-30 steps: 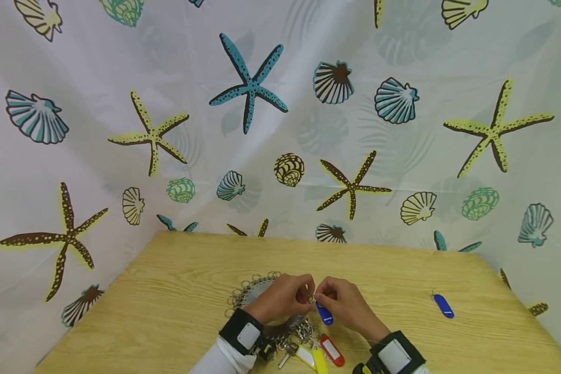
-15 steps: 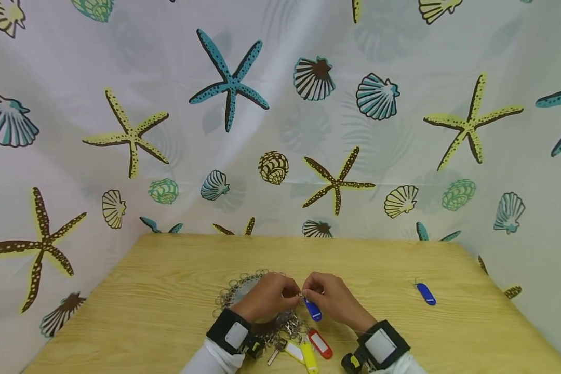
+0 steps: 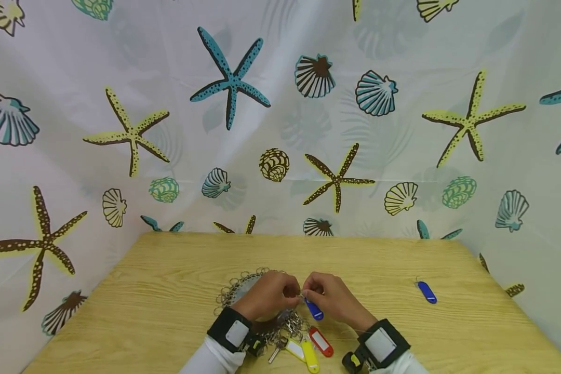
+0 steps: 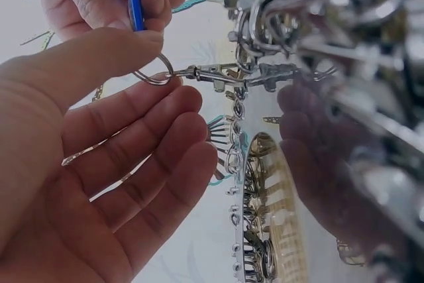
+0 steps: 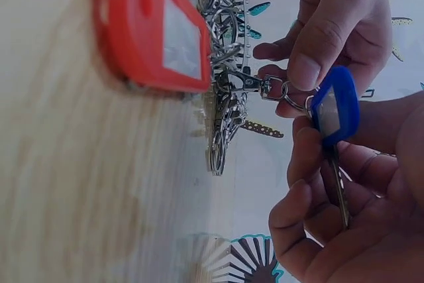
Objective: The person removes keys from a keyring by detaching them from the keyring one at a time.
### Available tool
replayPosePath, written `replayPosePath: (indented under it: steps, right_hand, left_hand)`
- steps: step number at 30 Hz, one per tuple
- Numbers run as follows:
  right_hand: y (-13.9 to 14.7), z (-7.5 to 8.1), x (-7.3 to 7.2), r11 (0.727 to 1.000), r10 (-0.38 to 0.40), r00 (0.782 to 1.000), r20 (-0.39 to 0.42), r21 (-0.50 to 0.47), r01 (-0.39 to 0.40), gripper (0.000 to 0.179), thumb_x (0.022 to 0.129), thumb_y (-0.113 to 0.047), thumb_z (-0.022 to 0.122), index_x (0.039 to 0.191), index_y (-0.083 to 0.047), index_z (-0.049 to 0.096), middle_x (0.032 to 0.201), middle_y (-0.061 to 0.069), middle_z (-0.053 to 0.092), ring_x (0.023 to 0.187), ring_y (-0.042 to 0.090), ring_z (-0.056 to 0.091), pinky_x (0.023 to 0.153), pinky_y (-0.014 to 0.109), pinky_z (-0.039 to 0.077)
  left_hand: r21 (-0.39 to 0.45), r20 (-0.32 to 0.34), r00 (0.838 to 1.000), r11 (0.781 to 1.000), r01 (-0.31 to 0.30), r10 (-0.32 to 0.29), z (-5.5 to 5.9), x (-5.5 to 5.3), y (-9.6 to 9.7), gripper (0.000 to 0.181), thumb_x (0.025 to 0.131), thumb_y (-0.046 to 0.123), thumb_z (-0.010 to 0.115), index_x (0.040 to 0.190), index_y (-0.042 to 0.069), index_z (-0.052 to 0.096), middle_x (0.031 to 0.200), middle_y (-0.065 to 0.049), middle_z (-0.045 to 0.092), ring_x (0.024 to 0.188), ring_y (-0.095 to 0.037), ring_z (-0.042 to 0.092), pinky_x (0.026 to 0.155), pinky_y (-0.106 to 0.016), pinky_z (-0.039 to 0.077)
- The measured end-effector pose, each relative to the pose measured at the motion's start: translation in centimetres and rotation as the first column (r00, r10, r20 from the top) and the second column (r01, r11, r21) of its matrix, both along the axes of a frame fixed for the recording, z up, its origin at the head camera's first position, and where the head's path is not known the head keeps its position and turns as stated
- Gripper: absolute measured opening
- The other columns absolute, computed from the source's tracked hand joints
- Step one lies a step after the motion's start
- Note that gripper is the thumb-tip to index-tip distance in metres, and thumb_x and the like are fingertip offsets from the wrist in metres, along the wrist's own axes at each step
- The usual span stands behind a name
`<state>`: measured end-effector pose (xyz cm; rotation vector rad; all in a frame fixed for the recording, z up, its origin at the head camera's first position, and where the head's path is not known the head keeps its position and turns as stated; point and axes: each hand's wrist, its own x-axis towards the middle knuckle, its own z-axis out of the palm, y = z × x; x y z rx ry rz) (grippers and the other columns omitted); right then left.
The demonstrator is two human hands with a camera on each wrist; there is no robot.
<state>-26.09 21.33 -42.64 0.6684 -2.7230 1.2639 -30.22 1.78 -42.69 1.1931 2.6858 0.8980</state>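
In the head view my left hand (image 3: pixel 270 295) and right hand (image 3: pixel 335 297) meet fingertip to fingertip above the table. Between left thumb and index finger I pinch a split ring (image 4: pixel 154 76), joined to a metal swivel clasp (image 4: pixel 212 76); the other left fingers extend beneath it. My right fingers hold a blue key tag (image 3: pixel 315 310) by its ring end. A key (image 5: pixel 339 193) hangs from that tag beside the right palm. Left of the hands lies a round metal dish (image 3: pixel 245 287), its edge lined with rings, partly hidden by my left hand.
A heap of metal clasps (image 3: pixel 292 324) lies below the hands. Near it are a red tag (image 3: pixel 321 342), two yellow tags, one of them yellow (image 3: pixel 310 357) in front, and a loose-looking key (image 3: pixel 276 352). Another blue tag (image 3: pixel 427 292) lies at the right.
The head view has turned slightly right, shifting everything left in the frame. Both hands keep their pinch on the ring and blue key tag with barely any movement.
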Motion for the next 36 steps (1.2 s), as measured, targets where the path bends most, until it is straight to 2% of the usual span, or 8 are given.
replayPosePath:
  steps: [6,10,13,20,23,31,36]
  right_hand:
    - [-0.3,0.0,0.1,1.0,-0.003,1.0,-0.001,0.001,0.003,0.007,0.095,-0.012,0.062,0.089,-0.009,0.063,0.078,-0.002,0.063,0.067,0.011,0.058,0.06,0.024,0.047]
    - [-0.5,0.1,-0.3,1.0,0.004,1.0,-0.011,0.003,-0.003,0.007,0.095,-0.012,0.062,0.089,-0.008,0.063,0.079,-0.002,0.063,0.068,0.011,0.058,0.06,0.024,0.047]
    - [-0.5,0.3,-0.3,1.0,0.002,1.0,-0.012,0.014,-0.002,0.006,0.095,-0.012,0.062,0.089,-0.009,0.063,0.079,-0.003,0.063,0.068,0.01,0.058,0.061,0.024,0.047]
    - [-0.1,0.8,-0.7,0.997,-0.012,1.0,-0.012,0.072,0.013,0.006,0.095,-0.009,0.061,0.089,-0.01,0.062,0.076,-0.004,0.061,0.064,0.009,0.055,0.058,0.025,0.045]
    - [-0.2,0.9,-1.1,0.996,-0.012,1.0,-0.002,0.088,0.012,0.006,0.094,-0.009,0.062,0.088,-0.01,0.063,0.075,-0.004,0.06,0.063,0.009,0.054,0.056,0.025,0.045]
    - [-0.8,1.3,-1.8,0.994,0.01,1.0,-0.008,0.111,-0.009,0.007,0.094,-0.007,0.062,0.088,-0.01,0.062,0.081,-0.002,0.063,0.068,0.01,0.059,0.058,0.025,0.049]
    - [-0.8,1.4,-2.0,0.993,0.017,1.0,0.001,0.116,-0.017,0.008,0.094,-0.007,0.062,0.087,-0.01,0.062,0.081,-0.002,0.063,0.069,0.011,0.06,0.058,0.026,0.049]
  left_hand:
    - [-0.015,-0.013,1.0,1.0,-0.001,0.001,-0.1,0.0,0.0,0.007,0.087,0.021,0.074,0.092,0.018,0.07,0.081,0.012,0.061,0.071,0.001,0.054,0.066,-0.019,0.047]
    - [-0.012,-0.023,1.0,1.0,-0.002,0.002,0.2,-0.1,-0.3,0.009,0.086,0.02,0.075,0.093,0.018,0.07,0.082,0.012,0.062,0.071,0.001,0.055,0.066,-0.02,0.048]
    - [0.0,-0.01,1.0,1.0,0.007,-0.007,0.3,-0.2,-0.5,0.011,0.087,0.019,0.074,0.096,0.017,0.069,0.083,0.011,0.062,0.072,0.001,0.055,0.067,-0.02,0.048]
    - [0.059,0.105,0.994,0.998,-0.001,-0.005,-0.3,-0.7,0.0,0.012,0.091,0.022,0.069,0.1,0.015,0.071,0.082,0.011,0.065,0.071,0.0,0.059,0.066,-0.019,0.05]
    - [0.078,0.126,0.992,0.997,-0.007,-0.003,-0.3,-0.8,0.3,0.011,0.092,0.022,0.068,0.098,0.014,0.073,0.081,0.01,0.067,0.07,-0.001,0.061,0.065,-0.019,0.05]
    - [0.057,0.102,0.994,0.998,-0.036,0.03,0.3,-1.0,0.6,0.009,0.091,0.016,0.068,0.084,0.013,0.074,0.065,0.009,0.062,0.054,-0.003,0.052,0.053,-0.02,0.04]
    - [0.052,0.106,0.994,0.998,-0.044,0.039,0.3,-1.1,0.5,0.007,0.09,0.014,0.069,0.092,0.012,0.076,0.071,0.01,0.065,0.059,-0.001,0.056,0.056,-0.02,0.045]
